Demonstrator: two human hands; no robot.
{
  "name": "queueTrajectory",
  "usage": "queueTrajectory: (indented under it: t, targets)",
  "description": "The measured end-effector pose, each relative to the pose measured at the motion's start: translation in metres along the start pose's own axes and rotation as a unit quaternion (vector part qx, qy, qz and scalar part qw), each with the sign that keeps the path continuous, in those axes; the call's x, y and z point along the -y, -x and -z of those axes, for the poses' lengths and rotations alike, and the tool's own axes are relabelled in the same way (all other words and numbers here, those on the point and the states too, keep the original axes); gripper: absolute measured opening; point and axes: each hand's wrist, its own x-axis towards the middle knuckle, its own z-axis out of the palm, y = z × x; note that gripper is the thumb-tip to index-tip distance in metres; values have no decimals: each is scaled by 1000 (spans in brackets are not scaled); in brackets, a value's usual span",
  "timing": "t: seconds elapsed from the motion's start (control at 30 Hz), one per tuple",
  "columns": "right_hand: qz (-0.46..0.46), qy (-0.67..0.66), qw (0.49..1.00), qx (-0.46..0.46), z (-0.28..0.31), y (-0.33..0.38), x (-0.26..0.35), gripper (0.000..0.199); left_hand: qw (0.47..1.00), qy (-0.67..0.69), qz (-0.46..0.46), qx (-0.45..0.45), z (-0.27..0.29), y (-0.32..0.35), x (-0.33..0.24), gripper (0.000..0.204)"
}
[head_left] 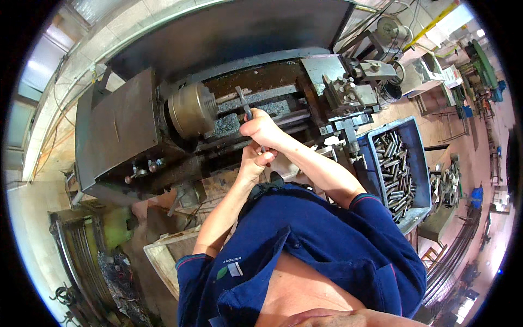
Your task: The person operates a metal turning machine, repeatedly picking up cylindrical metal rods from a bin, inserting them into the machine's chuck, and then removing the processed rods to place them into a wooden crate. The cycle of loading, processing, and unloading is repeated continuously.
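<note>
Both my hands are raised together in front of a metal lathe [122, 117], near its round chuck [188, 111]. My right hand [260, 128] is closed around a slim, dark metal hand tool [243, 99], whose narrow end points away from me toward the lathe bed. Its exact kind is hard to make out. Just below, my left hand [256, 162] has its fingers pinched at the lower end of the same tool. Metal chips [226, 125] lie on the lathe bed beneath my hands. I cannot see any workpiece clearly in the chuck.
To the right of the bed stands the carriage with its tool post [348, 91]. A blue crate [424, 180] full of short metal rods [393, 169] sits at my right. Lever knobs [153, 165] stick out from the headstock. A wooden box [163, 261] stands low at the left.
</note>
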Motion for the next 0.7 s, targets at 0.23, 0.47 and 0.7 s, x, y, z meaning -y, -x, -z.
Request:
queueTrajectory:
  t: [0.23, 0.47, 0.7]
  targets:
    - [14, -48, 998, -41, 10, 9, -2, 18, 1000, 23, 5, 15, -14, 0, -7, 45]
    - [18, -125, 992, -24, 11, 6, -5, 16, 1000, -9, -7, 15, -17, -3, -9, 45]
    - [20, -61, 998, 0, -6, 6, -1, 12, 998, -51, -26, -26, -2, 7, -10, 34]
